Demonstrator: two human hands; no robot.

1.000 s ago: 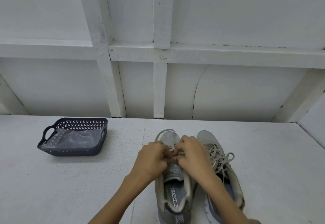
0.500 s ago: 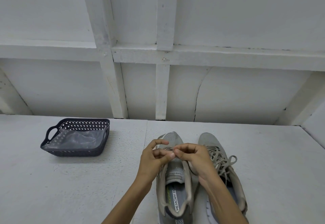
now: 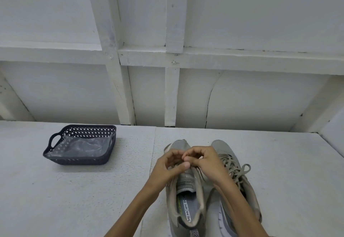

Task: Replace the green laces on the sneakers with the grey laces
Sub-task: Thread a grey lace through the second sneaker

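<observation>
step in hand: lacing the left sneaker (image 3: 186, 205). both hands sit over its tongue, fingertips meeting. left hand (image 3: 167, 166) fingers curled, thumb pressed toward the forefinger, pinching what looks like the lace (image 3: 176, 164). right hand (image 3: 206, 160) curled the same way, tips closed on that lace from the other side. most of the lace is hidden under the fingers; a pale loop shows beside the toe. colour reads pale grey, no green seen anywhere.

right sneaker (image 3: 242, 181) stands just beside the left one, touching or nearly so, laced up and finished with a bow (image 3: 240, 169).

judgement: task is far along; one shoe looks done, the other is at the upper eyelets or the knot. next move calls for a fine two-finger pull with even tension on both ends, shoe kept from sliding.

surface: white textured table (image 3: 74, 199), a seam running down it. dark perforated basket (image 3: 78, 160) well apart to the left, clear plastic inside. behind: white wall (image 3: 242, 97) with battens, one panel cracked.
</observation>
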